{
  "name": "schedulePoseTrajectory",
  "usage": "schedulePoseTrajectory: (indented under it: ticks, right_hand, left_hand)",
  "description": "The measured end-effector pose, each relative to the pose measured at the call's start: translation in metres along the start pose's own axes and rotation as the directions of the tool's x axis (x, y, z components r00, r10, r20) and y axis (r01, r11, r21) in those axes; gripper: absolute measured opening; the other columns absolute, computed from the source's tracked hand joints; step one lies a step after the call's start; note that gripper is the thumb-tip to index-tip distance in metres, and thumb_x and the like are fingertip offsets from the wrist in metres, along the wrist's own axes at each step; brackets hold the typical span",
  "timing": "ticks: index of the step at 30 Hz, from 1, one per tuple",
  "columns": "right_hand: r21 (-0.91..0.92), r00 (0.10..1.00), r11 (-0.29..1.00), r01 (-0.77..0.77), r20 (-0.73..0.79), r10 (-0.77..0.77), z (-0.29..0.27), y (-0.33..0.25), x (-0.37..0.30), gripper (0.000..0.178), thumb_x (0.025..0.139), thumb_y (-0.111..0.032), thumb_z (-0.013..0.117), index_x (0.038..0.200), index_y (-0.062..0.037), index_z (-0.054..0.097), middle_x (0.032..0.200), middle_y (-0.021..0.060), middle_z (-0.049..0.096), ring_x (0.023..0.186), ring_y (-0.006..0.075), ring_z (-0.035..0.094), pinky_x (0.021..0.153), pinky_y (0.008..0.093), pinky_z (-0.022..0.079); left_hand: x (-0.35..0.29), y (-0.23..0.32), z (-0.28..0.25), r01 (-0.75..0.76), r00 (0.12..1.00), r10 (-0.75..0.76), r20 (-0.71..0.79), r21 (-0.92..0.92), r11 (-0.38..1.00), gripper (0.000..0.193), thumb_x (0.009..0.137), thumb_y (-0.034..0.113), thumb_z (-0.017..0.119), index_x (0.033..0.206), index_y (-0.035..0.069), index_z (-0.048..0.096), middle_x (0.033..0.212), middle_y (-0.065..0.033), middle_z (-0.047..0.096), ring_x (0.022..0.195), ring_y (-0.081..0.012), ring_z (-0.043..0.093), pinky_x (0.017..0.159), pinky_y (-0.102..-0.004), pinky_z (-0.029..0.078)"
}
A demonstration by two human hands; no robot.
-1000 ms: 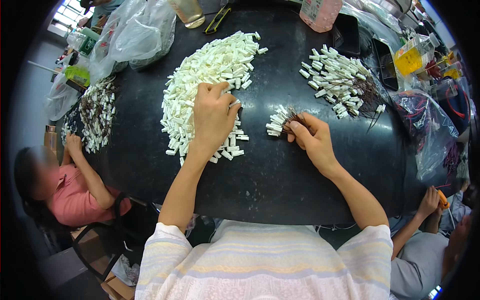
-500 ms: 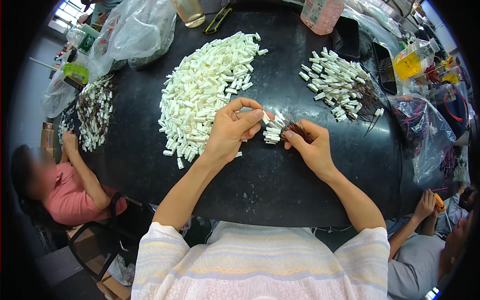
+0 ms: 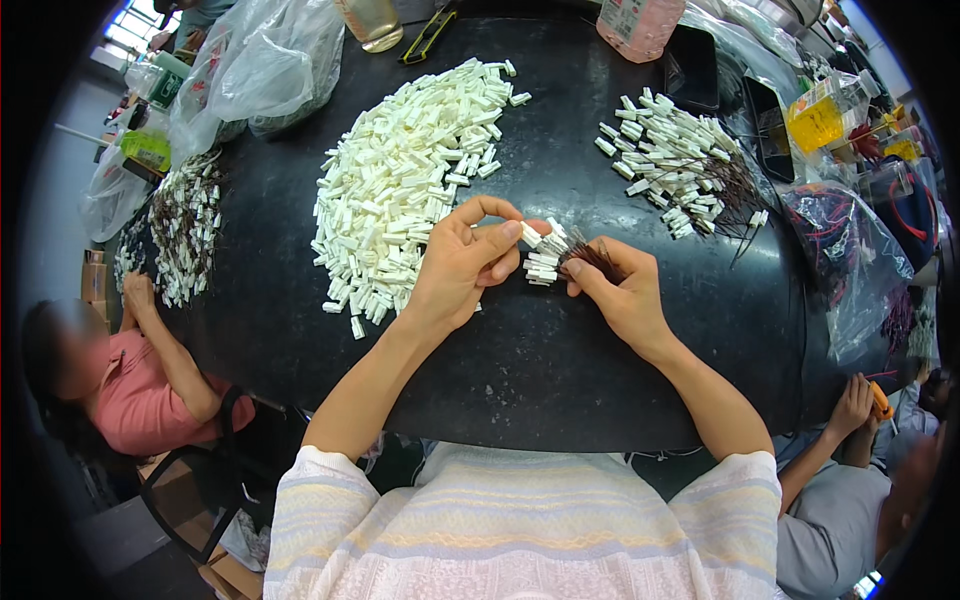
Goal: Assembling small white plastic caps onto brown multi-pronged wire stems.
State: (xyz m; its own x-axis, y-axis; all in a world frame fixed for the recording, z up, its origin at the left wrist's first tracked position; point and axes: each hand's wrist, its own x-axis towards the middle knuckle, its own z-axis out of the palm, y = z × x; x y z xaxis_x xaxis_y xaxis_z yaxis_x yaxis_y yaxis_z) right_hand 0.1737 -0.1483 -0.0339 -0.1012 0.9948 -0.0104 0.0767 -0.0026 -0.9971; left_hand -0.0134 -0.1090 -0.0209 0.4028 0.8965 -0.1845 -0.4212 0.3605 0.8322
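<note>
My left hand (image 3: 468, 258) pinches a small white plastic connector housing (image 3: 530, 235) between thumb and forefinger. Close on its right, my right hand (image 3: 622, 290) is closed round a bundle of thin dark brown wires (image 3: 594, 260). Several wires in that bundle carry white housings (image 3: 543, 264) at their left ends, while others end bare. The pinched housing is right by the wire tips; whether a wire sits inside it I cannot tell. Behind my left hand lies a large heap of loose white housings (image 3: 400, 180).
Wired white housings (image 3: 675, 160) lie piled at the far right, near a dark phone (image 3: 692, 68). A yellow cutter knife (image 3: 430, 36) and a pink bottle (image 3: 638, 25) stand along the far edge. A person in pink (image 3: 150, 385) works at the left, another in grey (image 3: 835, 510) at the right.
Both hands keep nearly the same place and grip. The whole scene has shifted very slightly in the picture; the housing pinched in my left hand sits much as before.
</note>
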Motion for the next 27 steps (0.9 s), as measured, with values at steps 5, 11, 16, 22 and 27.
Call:
schedulePoseTrajectory:
  ticks: [5, 11, 16, 22, 27]
  right_hand:
    - [-0.035, 1.0, 0.999, -0.01, -0.016, 0.01, -0.002, 0.002, 0.0, 0.012, 0.079, -0.009, 0.06, 0.072, 0.0006, 0.06, 0.058, 0.0001, 0.056, 0.053, 0.0027, 0.044, 0.047, 0.0205, 0.031]
    - [0.083, 0.996, 0.994, -0.07, -0.041, 0.074, -0.003, -0.004, -0.001, 0.009, 0.081, -0.008, 0.059, 0.079, 0.0007, 0.058, 0.062, 0.0009, 0.057, 0.055, 0.0029, 0.046, 0.048, 0.0203, 0.033]
    - [0.175, 0.998, 0.984, -0.033, -0.049, 0.042, 0.001, -0.003, -0.002, 0.007, 0.081, -0.005, 0.059, 0.079, 0.0012, 0.056, 0.065, 0.0011, 0.057, 0.058, 0.0032, 0.049, 0.051, 0.0189, 0.036]
    - [0.141, 0.998, 0.989, -0.054, -0.024, 0.058, -0.001, -0.003, -0.003, 0.006, 0.08, -0.003, 0.059, 0.081, 0.0022, 0.056, 0.066, -0.0004, 0.055, 0.06, 0.0022, 0.047, 0.052, 0.0175, 0.037]
    - [0.118, 0.998, 0.993, -0.004, -0.058, 0.011, 0.001, 0.001, -0.002, 0.007, 0.08, -0.003, 0.06, 0.081, 0.0025, 0.056, 0.066, -0.0014, 0.053, 0.06, 0.0018, 0.046, 0.052, 0.0171, 0.036]
  left_hand:
    - [-0.002, 0.0, 0.002, 0.0, 1.0, 0.0, 0.027, 0.008, 1.0, 0.008, 0.087, 0.007, 0.053, 0.093, 0.002, 0.051, 0.097, -0.0218, 0.061, 0.051, -0.0031, 0.04, 0.042, -0.0134, 0.029]
    - [-0.004, 0.0, 0.005, -0.012, 1.0, 0.008, 0.024, 0.137, 0.99, 0.01, 0.086, 0.005, 0.053, 0.094, 0.0, 0.051, 0.098, -0.0195, 0.061, 0.049, -0.0054, 0.048, 0.037, -0.0146, 0.027]
    - [-0.006, 0.001, 0.008, 0.006, 0.999, -0.014, 0.045, 0.184, 0.983, 0.009, 0.087, 0.004, 0.05, 0.094, -0.002, 0.05, 0.099, -0.019, 0.061, 0.049, -0.0075, 0.053, 0.035, -0.0145, 0.027]
    - [-0.005, 0.0, 0.008, 0.037, 0.994, -0.057, 0.088, 0.213, 0.976, 0.009, 0.088, 0.003, 0.048, 0.096, -0.002, 0.049, 0.1, -0.0176, 0.061, 0.048, -0.0094, 0.055, 0.034, -0.0147, 0.029]
    - [-0.009, 0.0, 0.016, 0.032, 0.994, -0.06, 0.086, 0.299, 0.954, 0.008, 0.088, 0.004, 0.048, 0.093, -0.001, 0.049, 0.099, -0.0152, 0.061, 0.049, -0.0092, 0.056, 0.038, -0.0162, 0.033]
